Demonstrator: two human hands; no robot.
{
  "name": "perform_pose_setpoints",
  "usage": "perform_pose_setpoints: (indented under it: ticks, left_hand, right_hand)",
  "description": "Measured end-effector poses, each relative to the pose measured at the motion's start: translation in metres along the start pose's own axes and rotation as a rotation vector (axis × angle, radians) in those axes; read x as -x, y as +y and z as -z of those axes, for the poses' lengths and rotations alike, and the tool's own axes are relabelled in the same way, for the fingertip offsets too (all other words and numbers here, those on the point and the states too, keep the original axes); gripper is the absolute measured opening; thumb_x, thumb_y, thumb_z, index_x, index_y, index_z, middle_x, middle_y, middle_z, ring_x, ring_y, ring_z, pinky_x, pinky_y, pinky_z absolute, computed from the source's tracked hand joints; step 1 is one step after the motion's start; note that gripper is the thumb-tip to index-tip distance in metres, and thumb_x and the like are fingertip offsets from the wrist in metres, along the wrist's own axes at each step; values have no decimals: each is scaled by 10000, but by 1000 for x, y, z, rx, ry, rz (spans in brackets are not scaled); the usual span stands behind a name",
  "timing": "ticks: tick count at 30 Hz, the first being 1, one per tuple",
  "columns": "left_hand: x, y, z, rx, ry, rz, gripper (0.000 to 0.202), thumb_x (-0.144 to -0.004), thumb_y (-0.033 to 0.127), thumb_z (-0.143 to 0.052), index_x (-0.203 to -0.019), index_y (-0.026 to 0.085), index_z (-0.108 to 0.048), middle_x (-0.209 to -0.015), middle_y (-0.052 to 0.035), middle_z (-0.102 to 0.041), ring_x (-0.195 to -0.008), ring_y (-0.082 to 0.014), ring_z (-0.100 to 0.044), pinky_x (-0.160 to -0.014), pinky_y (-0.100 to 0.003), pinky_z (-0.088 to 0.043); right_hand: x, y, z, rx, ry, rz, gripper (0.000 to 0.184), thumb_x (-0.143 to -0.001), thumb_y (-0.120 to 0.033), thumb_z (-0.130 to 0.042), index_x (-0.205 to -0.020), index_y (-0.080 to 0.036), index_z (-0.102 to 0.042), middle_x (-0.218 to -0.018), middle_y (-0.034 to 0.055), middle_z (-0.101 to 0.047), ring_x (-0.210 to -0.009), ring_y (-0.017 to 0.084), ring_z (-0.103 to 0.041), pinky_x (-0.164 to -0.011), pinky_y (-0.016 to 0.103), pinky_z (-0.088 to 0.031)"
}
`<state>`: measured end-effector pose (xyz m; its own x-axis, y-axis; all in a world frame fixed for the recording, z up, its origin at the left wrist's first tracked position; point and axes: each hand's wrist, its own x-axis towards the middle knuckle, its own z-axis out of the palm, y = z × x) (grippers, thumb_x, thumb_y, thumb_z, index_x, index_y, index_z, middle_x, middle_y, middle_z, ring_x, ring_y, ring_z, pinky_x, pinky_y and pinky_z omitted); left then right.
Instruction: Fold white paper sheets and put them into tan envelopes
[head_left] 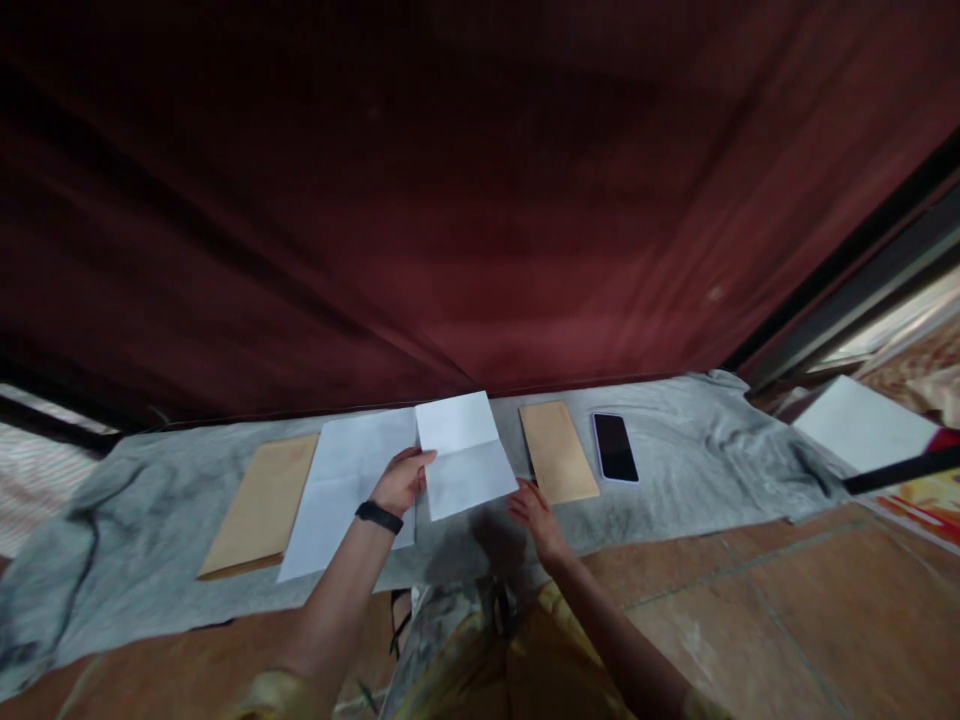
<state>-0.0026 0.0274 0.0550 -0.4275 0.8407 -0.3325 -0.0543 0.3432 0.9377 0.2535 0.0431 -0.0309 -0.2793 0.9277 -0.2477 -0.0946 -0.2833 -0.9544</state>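
Note:
My left hand (406, 478), a dark band on its wrist, pinches a white sheet of paper (469, 455) by its left edge, thumb on top. A crease runs across the middle of this sheet. My right hand (538, 517) is at the sheet's lower right corner with its fingers stretched out and somewhat apart; whether they touch the corner I cannot tell. Larger white sheets (352, 470) with fold lines lie under and left of my left hand. A brown envelope (559, 452) rests just beyond my right hand.
A grey cloth (697, 460) covers the long surface. More brown envelopes (262, 500) are stacked at the left, and a phone (616, 447) lies at the right. Dark red fabric (480, 250) rises behind. A white box-like object (870, 425) stands far right. Below is tiled floor (735, 600).

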Motion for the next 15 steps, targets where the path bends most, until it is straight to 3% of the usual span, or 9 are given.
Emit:
perform_pose_setpoints:
  ticks: [3, 7, 13, 15]
  left_hand:
    - [21, -23, -15, 108, -3, 71, 323, -602, 313, -711, -874, 168, -613, -766, -90, -731, -760, -251, -713, -714, -392, -560]
    - [41, -42, -20, 183, -7, 110, 460, -564, 258, -731, -1004, 156, -641, -858, -75, -762, -840, -259, -726, -738, -378, -570]
    - [50, -48, -10, 167, -85, 151, 467, -516, 239, -757, -966, 139, -686, -815, -66, -758, -772, -246, -713, -686, -345, -550]
    - [49, -49, -10, 157, -107, 151, 462, -508, 248, -758, -950, 136, -690, -802, -63, -752, -748, -234, -702, -662, -329, -534]
  right_hand:
    - [2, -20, -2, -199, -72, -171, 538, -941, -633, -407, -1102, -183, -654, -972, 120, -746, -855, 248, -734, -800, 439, -608]
    - [13, -32, 5, -197, -62, -174, 503, -930, -592, -420, -1132, -194, -652, -916, 95, -748, -790, 240, -741, -759, 423, -611]
    - [29, -12, 21, -96, -65, -173, 545, -908, -595, -409, -1201, -202, -648, -877, 95, -748, -739, 242, -739, -674, 397, -599]
    - [31, -2, 25, -7, -84, -88, 526, -898, -570, -450, -1223, -200, -635, -895, 96, -749, -723, 239, -735, -662, 399, -602]
